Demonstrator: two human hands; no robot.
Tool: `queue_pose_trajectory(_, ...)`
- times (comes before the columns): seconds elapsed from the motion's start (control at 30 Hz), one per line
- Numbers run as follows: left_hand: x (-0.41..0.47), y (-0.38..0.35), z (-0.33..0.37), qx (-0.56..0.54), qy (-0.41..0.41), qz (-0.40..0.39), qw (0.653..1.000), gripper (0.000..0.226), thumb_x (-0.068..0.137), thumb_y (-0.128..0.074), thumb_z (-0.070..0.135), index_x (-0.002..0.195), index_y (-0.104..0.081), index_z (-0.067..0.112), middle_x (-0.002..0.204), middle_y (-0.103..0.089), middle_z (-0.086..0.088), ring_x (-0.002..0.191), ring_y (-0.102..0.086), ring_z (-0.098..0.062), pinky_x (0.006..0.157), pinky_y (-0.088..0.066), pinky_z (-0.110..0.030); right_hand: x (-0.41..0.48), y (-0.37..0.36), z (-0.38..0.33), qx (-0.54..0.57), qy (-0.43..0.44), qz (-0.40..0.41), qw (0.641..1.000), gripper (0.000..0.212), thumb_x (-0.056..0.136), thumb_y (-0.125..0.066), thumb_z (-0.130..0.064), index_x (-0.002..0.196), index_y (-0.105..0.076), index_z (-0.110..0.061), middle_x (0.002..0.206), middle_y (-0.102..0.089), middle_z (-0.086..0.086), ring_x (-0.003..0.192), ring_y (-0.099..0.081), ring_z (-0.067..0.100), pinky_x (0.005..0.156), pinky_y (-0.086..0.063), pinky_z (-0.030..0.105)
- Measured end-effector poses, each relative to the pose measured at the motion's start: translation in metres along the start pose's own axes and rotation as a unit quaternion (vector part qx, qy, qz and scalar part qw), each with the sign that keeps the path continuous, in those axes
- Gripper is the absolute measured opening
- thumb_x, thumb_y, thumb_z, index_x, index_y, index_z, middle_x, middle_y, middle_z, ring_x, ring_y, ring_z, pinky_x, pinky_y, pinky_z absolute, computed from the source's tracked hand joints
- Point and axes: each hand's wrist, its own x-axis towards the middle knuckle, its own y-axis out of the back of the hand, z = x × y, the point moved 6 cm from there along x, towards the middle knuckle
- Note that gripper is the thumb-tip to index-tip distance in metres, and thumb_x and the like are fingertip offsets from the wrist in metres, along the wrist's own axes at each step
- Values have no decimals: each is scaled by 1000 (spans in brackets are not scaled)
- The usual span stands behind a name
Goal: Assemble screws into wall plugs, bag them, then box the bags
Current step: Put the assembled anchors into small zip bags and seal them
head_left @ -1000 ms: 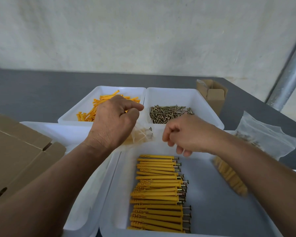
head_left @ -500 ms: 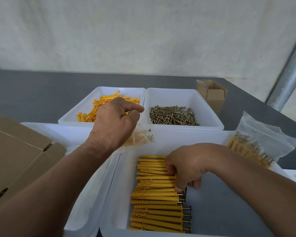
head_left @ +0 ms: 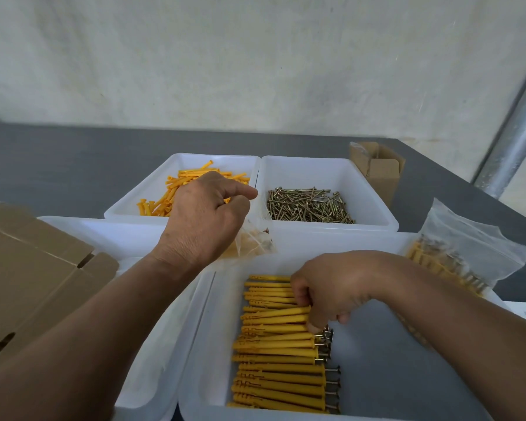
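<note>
My left hand (head_left: 207, 217) holds up a clear plastic bag (head_left: 251, 243) with some yellow plugs in it, above the near bin's far edge. My right hand (head_left: 328, 291) reaches into the near white bin (head_left: 407, 375) and pinches a few assembled yellow plugs with screws (head_left: 278, 350) from the upper part of the row. A filled clear bag (head_left: 462, 256) of assembled plugs lies on the bin's right rim. The far left bin (head_left: 140, 202) holds loose yellow plugs (head_left: 176, 189). The far right bin (head_left: 374, 189) holds loose screws (head_left: 308, 205).
A flat brown cardboard box (head_left: 34, 275) lies at the left over another white bin (head_left: 140, 238). A small open cardboard box (head_left: 380, 171) stands at the back right on the grey table (head_left: 58, 165). A metal pole (head_left: 516, 129) rises at the right.
My right hand dropped from beside the held bag down into the near bin and closed on assembled plugs. The filled bag at right settled on the rim. My left hand stayed put.
</note>
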Motion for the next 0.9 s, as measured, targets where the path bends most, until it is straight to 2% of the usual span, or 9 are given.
queue_pose_trajectory(0.13,0,0,1,3,-4,-2,1000,43,70,-45,26,97,-77,21,86,-59,13,75,-60,-14,80,-54,-39,-2,7,1,46,13,27,998,27,85,-75,-27,108,-62,-20,90,-68,3,60,-62,8,52,-49,16)
queue_pose_trajectory(0.23,1,0,0,4,-5,-1,1000,43,70,-45,26,97,-77,21,84,-59,14,73,-59,-13,78,-53,-36,-5,14,-1,93,31,54,994,20,88,-72,-26,105,-65,-19,80,-65,0,61,-60,7,50,-48,15)
queue_pose_trajectory(0.37,1,-1,0,4,-7,-4,1000,43,70,-45,26,98,-77,22,83,-58,15,71,-58,-9,75,-52,-32,-9,22,-4,129,49,100,985,17,89,-69,-30,101,-67,-18,90,-72,7,72,-66,15,60,-53,22)
queue_pose_trajectory(0.43,1,-1,-1,2,-8,-4,1000,43,70,-45,26,98,-77,21,83,-57,16,72,-59,-9,75,-52,-31,-11,27,-7,126,56,133,981,12,88,-67,-30,96,-68,-21,90,-72,4,76,-69,18,62,-53,25)
queue_pose_trajectory(0.5,1,-1,-1,1,-9,-3,1000,43,70,-45,26,98,-77,21,83,-57,16,72,-59,-9,75,-52,-31,-14,34,-9,115,60,180,975,3,87,-65,-25,88,-67,-24,83,-68,-6,76,-66,13,64,-54,27)
queue_pose_trajectory(0.6,1,-1,-2,3,-8,-1,1000,43,70,-45,27,98,-77,22,83,-57,16,71,-59,-7,74,-50,-29,-19,46,-9,135,52,241,960,4,83,-62,-25,80,-64,-24,83,-65,-7,78,-62,12,70,-54,34)
queue_pose_trajectory(0.73,1,-1,-2,4,-7,-1,1000,43,70,-45,27,98,-77,22,83,-57,15,72,-59,-8,74,-50,-29,-29,64,4,199,27,334,921,11,77,-62,-29,73,-63,-19,68,-62,-8,64,-55,11,57,-43,28)
queue_pose_trajectory(0.9,1,-1,0,5,-8,1,1000,44,70,-45,27,99,-77,21,84,-57,15,75,-59,-11,76,-53,-33,-47,84,24,283,9,436,854,25,56,-54,-36,71,-62,-17,45,-49,-10,38,-38,4,47,-34,27)
